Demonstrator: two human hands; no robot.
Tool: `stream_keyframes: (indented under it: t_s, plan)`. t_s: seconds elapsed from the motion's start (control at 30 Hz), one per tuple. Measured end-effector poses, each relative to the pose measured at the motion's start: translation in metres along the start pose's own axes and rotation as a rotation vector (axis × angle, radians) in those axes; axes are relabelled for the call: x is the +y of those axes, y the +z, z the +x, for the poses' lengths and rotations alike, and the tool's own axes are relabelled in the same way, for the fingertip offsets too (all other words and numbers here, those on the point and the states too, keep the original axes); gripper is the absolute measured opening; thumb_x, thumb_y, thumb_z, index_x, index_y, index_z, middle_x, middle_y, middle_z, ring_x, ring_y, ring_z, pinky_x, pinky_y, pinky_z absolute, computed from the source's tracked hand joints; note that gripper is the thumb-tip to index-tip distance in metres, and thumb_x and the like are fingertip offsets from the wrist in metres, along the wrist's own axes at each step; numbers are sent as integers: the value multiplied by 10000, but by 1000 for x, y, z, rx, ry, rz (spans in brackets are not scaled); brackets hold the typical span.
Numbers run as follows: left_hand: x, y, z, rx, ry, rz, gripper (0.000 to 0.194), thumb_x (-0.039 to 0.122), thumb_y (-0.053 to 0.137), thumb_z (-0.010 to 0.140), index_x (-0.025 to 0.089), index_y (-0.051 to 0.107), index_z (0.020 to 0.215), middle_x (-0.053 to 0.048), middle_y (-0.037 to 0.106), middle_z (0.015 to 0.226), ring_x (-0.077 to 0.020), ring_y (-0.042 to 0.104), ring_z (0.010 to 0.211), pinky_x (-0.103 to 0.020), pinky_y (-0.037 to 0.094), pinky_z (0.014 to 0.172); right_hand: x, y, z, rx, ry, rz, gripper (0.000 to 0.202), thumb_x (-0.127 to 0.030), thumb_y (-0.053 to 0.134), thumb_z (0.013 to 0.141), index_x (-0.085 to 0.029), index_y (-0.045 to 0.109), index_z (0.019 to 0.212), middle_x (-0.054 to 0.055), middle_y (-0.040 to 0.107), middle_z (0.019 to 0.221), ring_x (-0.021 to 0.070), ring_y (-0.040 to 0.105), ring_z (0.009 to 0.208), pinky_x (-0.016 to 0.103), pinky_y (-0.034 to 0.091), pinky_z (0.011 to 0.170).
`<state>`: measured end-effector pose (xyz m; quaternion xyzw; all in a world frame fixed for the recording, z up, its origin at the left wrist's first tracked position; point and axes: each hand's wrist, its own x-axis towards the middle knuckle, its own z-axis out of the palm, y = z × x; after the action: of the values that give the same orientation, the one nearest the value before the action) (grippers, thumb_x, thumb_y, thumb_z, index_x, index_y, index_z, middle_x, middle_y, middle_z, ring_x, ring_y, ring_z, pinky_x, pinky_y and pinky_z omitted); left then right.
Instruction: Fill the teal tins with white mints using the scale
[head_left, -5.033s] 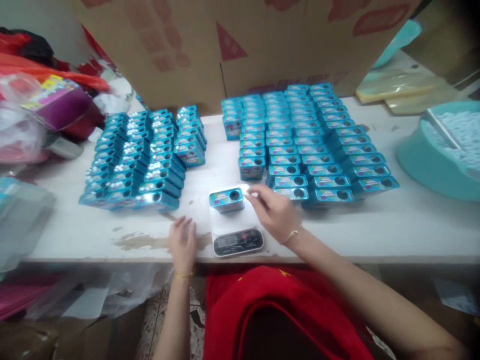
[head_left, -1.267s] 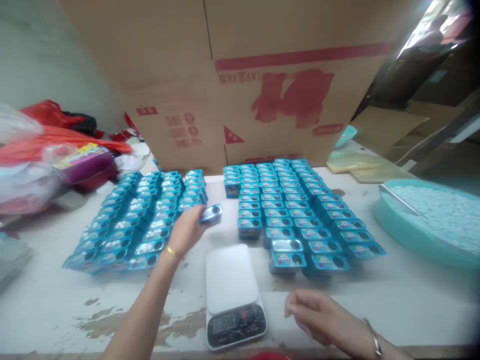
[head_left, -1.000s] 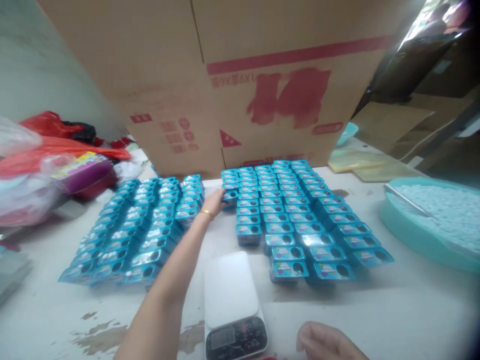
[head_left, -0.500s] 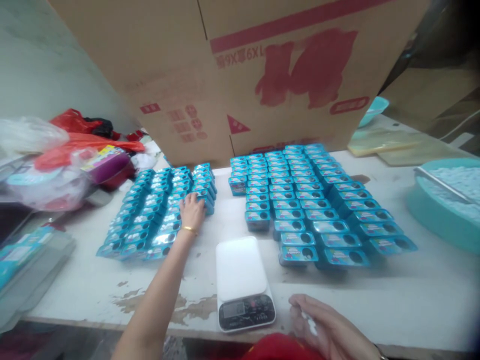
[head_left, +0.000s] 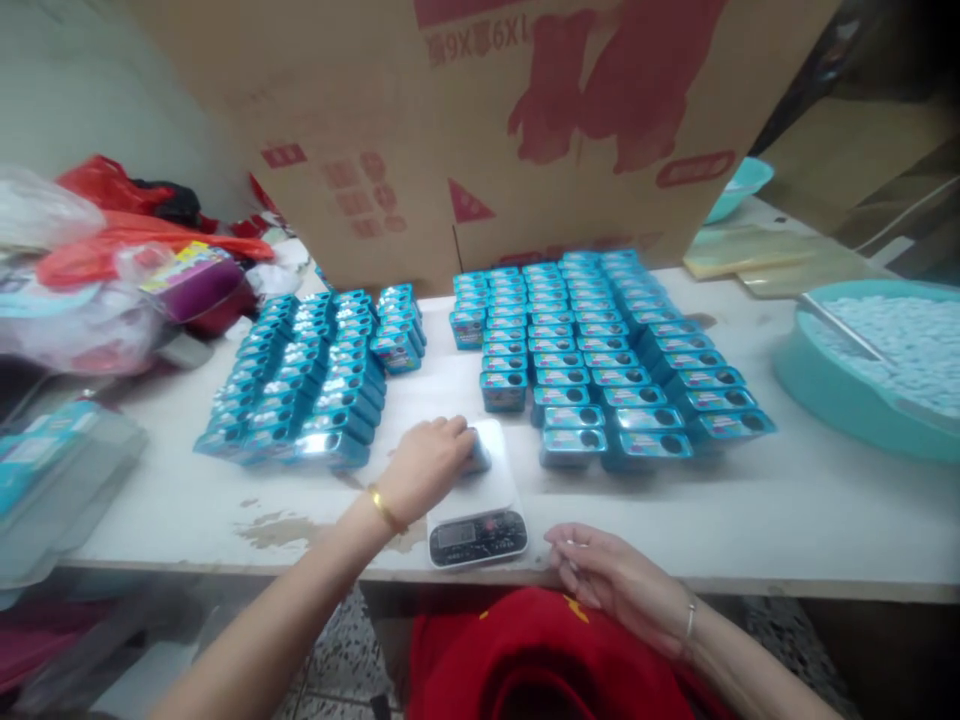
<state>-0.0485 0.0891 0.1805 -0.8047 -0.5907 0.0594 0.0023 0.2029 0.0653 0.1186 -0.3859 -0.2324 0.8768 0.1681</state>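
My left hand (head_left: 429, 462), a gold bangle at its wrist, is closed on a small blue box (head_left: 478, 455) at the white kitchen scale (head_left: 496, 490). Its fingers cover most of the box. Just right of the scale, by the table's front edge, my right hand (head_left: 600, 570) is curled palm inward. A bit of white shows between its fingers, and small white pieces were visible there a moment earlier. Rows of blue boxes stand left (head_left: 341, 410) and right (head_left: 574, 440) of the scale.
A large cardboard box (head_left: 300, 220) stands behind the rows. At right is a turquoise basin (head_left: 832, 390) of pale pieces with a metal strip across it. Plastic bags (head_left: 161, 240) crowd the left, near a clear plastic container (head_left: 75, 500). The table's front edge (head_left: 675, 585) runs below.
My left hand has moved right and nearer, from the left rows to the scale, bringing a blue box. My right hand stays by the scale with its fingers curled tighter. The view has shifted.
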Motion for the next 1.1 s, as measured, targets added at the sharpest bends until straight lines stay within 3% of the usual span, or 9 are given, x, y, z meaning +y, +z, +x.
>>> stream_keyframes:
  t_s: [0.07,0.17,0.3,0.37,0.47,0.57,0.63,0.87,1.1]
  plan:
    - [4,1,0,31,5,-65,139,311,528,855,181,571,877,-68,595,868,-205,565,803,-323,436,709,-2,1,-2,-18,18,-17,340,-299,748,695,-130,559,922,16,586,748,40,471,545,151,358,496]
    - [-3,-6,-12,203,-13,-175,290,399,559,833,183,549,1026,-84,596,1050,-232,554,974,-359,435,832,-4,-3,-6,-20,28,-67,320,-298,737,714,-123,558,913,21,594,741,43,499,545,149,383,504]
    - [-19,7,-51,497,-320,-402,286,413,493,870,169,560,1002,-55,618,954,-163,581,841,-293,458,773,3,-15,-10,64,37,-73,326,-305,753,694,-131,569,900,23,601,755,61,524,594,157,397,512]
    - [-24,35,-75,585,-531,-497,262,405,488,866,167,578,928,-33,623,853,-136,573,745,-264,460,712,8,-19,-11,83,71,-94,353,-304,754,693,-136,571,944,24,614,755,64,527,608,166,415,551]
    - [-23,94,-105,592,-762,-602,268,413,502,846,172,583,930,-26,631,817,-133,578,712,-257,468,675,7,-19,-13,40,117,-192,383,-322,752,692,-133,566,969,23,625,733,65,521,593,185,423,588]
    - [-13,145,-122,561,-823,-663,276,396,480,853,160,573,959,-39,623,800,-136,581,683,-257,484,638,-9,-10,-9,-6,116,-384,383,-388,728,703,-123,557,919,23,623,675,69,503,541,196,385,530]
    - [-5,164,-124,583,-831,-648,272,377,466,860,149,563,974,-48,603,807,-143,577,700,-267,488,648,-28,1,-4,-16,70,-563,385,-428,695,723,-119,550,902,16,612,618,72,486,502,202,361,500]
    - [4,170,-119,637,-818,-533,212,327,462,865,157,553,952,-46,547,809,-164,542,741,-312,462,718,-98,65,31,-45,-310,-1111,228,-356,586,804,-137,571,864,-29,538,529,84,449,469,209,332,472]
    - [4,173,-122,664,-774,-478,174,302,470,869,169,543,955,-48,554,814,-175,550,766,-310,455,734,-106,109,77,-5,-596,-1718,62,-150,592,798,-135,637,838,16,562,727,111,478,646,235,361,639]
